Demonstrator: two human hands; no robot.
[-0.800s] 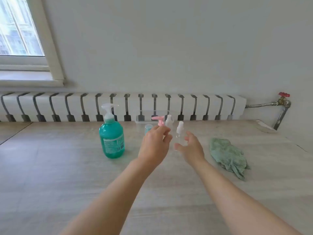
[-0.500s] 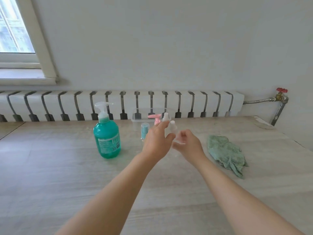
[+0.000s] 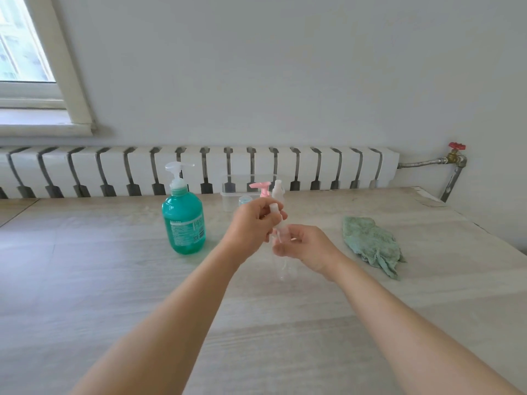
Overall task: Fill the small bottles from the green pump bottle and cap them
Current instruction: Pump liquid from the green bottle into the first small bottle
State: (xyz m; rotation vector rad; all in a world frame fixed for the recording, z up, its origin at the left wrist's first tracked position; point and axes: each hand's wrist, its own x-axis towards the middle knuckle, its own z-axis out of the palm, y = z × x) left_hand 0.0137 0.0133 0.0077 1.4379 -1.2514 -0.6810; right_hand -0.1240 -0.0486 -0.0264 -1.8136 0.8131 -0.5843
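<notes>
The green pump bottle [image 3: 184,220] stands upright on the table, left of my hands. My right hand [image 3: 308,246] grips a small clear bottle [image 3: 283,266] near its neck, its base low over the table. My left hand [image 3: 251,223] pinches that bottle's white cap [image 3: 274,210] from above. Behind my hands stand a pink-pump small bottle [image 3: 263,190], a clear small bottle with a white top [image 3: 278,189] and a small bottle with a blue cap [image 3: 245,199], all partly hidden.
A clear plastic box [image 3: 231,192] sits at the back by the small bottles. A crumpled green cloth [image 3: 370,243] lies to the right. A white radiator [image 3: 199,169] runs along the wall; a pipe with a red valve [image 3: 456,146] is at far right.
My right hand took hold of the small clear bottle and brought it nearer. My left hand came onto its white cap. The view moved closer.
</notes>
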